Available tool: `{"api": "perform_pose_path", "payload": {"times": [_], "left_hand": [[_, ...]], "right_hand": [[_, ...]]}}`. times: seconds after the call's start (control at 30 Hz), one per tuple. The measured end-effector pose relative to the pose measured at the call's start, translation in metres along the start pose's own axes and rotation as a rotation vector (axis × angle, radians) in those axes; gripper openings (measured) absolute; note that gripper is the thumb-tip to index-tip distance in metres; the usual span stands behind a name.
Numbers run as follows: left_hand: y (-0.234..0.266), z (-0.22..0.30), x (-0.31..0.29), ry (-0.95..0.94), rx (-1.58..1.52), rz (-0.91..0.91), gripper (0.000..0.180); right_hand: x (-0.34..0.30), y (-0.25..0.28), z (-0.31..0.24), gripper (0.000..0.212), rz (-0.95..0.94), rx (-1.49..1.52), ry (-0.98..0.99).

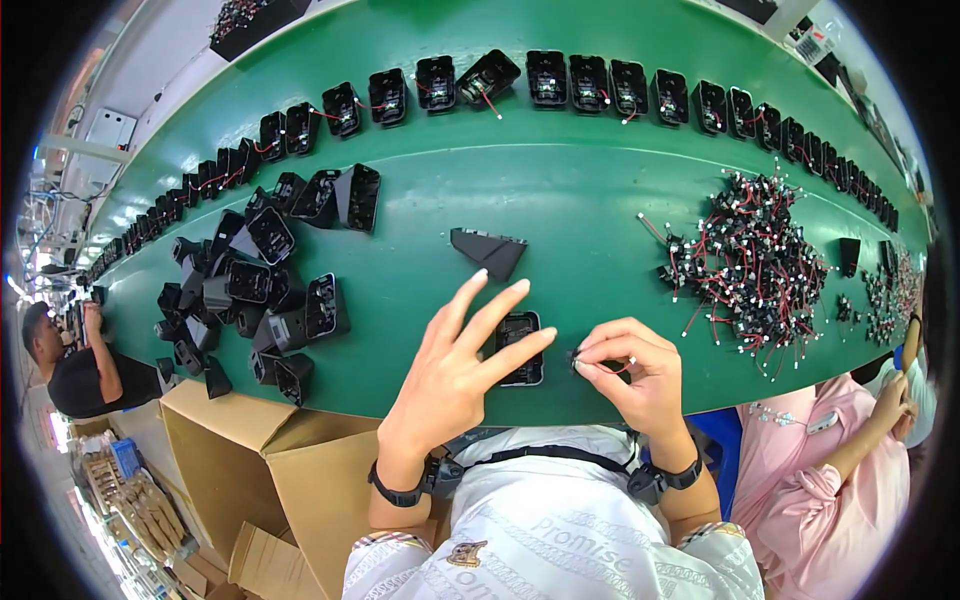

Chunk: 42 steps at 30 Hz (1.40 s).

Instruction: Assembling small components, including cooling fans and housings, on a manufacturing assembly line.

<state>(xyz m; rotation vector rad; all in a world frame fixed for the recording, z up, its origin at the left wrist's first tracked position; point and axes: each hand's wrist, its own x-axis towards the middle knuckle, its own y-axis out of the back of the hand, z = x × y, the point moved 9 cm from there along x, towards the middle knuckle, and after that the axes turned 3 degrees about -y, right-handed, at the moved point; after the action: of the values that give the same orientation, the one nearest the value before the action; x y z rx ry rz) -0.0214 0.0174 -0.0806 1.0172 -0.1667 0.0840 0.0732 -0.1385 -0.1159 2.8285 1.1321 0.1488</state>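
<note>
My left hand (445,375) is spread, with its fingers reaching over a black plastic housing (527,370) that lies open side up in front of me. The fingers cover part of that housing; whether they touch it I cannot tell. Just right of it, my right hand (645,375) pinches a small black part with a red wire (576,360) between thumb and fingertips. Most of this part is hidden by the fingers. Beyond my left fingertips a wedge-shaped black housing (488,250) rests on its side.
A heap of black housings (270,235) covers the left of the green table (560,210). Right lies a pile of small wired parts (750,260). Several housings (547,80) stand in a far curved row. A cardboard box (225,415) is near left; co-workers sit both sides.
</note>
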Motion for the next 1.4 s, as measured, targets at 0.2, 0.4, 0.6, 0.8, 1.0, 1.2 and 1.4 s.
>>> {"api": "perform_pose_path", "payload": {"times": [0.2, 0.4, 0.6, 0.8, 1.0, 1.2, 1.4], "left_hand": [[-0.008, -0.003, -0.004, 0.102, 0.001, 0.043, 0.051], [-0.021, 0.0, -0.022, 0.298, -0.113, 0.036, 0.102], [-0.027, 0.007, -0.019, 0.075, -0.165, 0.108, 0.103], [-0.034, 0.012, -0.012, -0.052, -0.234, 0.132, 0.085], [-0.026, 0.011, -0.014, -0.086, -0.362, 0.219, 0.091], [-0.028, 0.013, -0.013, -0.109, -0.364, 0.198, 0.091], [-0.025, 0.011, -0.017, -0.129, -0.344, 0.277, 0.089]], "right_hand": [[-0.003, 0.003, 0.014, 0.012, 0.022, 0.313, -0.103], [-0.001, 0.003, 0.008, 0.015, 0.035, 0.229, -0.018], [-0.001, -0.001, -0.009, 0.02, 0.059, -0.101, 0.136], [-0.009, 0.001, -0.026, 0.022, 0.09, -0.277, 0.307], [-0.023, -0.005, -0.055, 0.022, 0.014, -0.397, 0.434], [-0.018, -0.01, -0.061, 0.02, -0.029, -0.352, 0.442], [-0.013, -0.013, -0.048, 0.019, -0.086, -0.297, 0.28]]}}
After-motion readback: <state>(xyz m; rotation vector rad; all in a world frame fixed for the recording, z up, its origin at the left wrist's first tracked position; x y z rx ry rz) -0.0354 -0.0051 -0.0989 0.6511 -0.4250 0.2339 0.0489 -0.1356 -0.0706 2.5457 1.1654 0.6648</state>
